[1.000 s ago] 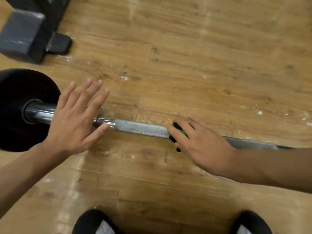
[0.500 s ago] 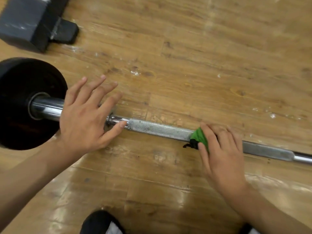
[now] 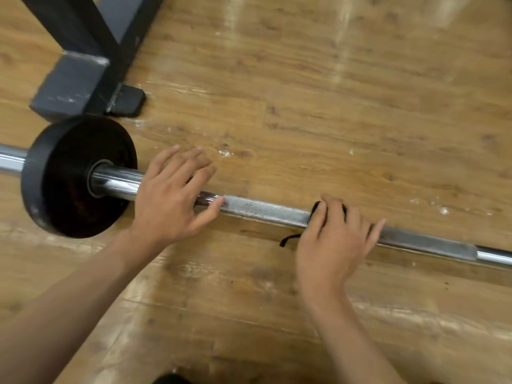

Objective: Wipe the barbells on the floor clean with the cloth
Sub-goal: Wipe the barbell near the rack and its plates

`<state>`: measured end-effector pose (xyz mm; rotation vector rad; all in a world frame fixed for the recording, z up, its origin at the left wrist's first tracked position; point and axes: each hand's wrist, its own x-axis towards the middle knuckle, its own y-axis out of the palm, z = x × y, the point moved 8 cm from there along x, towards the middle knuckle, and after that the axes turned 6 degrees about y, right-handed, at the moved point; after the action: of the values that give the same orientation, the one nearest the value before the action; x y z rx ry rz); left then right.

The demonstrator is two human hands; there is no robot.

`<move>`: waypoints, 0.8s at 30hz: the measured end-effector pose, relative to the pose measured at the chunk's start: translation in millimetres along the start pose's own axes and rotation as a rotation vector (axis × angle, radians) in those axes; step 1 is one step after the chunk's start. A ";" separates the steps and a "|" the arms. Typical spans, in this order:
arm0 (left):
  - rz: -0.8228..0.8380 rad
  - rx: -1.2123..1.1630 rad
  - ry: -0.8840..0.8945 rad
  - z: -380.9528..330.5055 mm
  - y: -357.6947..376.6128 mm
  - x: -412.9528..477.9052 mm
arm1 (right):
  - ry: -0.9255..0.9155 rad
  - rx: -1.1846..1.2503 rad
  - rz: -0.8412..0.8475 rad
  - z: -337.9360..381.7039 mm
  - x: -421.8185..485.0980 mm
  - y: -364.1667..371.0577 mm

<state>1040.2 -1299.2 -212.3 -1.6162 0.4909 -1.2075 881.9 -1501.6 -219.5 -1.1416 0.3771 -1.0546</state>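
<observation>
one barbell [image 3: 266, 210] lies with knurled grey shaft and black plate [image 3: 69, 176].

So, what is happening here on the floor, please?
A person is cleaning a barbell that lies on the wooden floor. The left hand rests flat on the bar beside the black weight plate, apparently to steady it. The right hand presses a cloth onto the rough grip part of the shaft. The cloth is mostly hidden under the hand, and only its dark edges show. The wiping seems to be under way.
</observation>
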 end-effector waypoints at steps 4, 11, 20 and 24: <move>-0.026 0.036 0.063 -6.9 2.0 5.3 | -0.343 0.045 0.149 70.1 -18.2 25.6; -0.081 0.055 0.070 -0.7 9.0 17.8 | 0.019 -0.023 -0.012 -24.1 23.9 0.2; -0.010 0.056 -0.021 18.7 24.3 44.1 | -0.236 -0.128 0.075 13.0 49.0 21.7; 0.042 0.104 -0.146 10.0 24.9 48.2 | 0.099 -0.190 0.044 -44.3 73.3 2.3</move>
<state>1074.9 -1342.1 -211.8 -1.5839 0.3615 -1.0580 887.5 -1587.1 -221.8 -1.2467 0.5888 -1.0561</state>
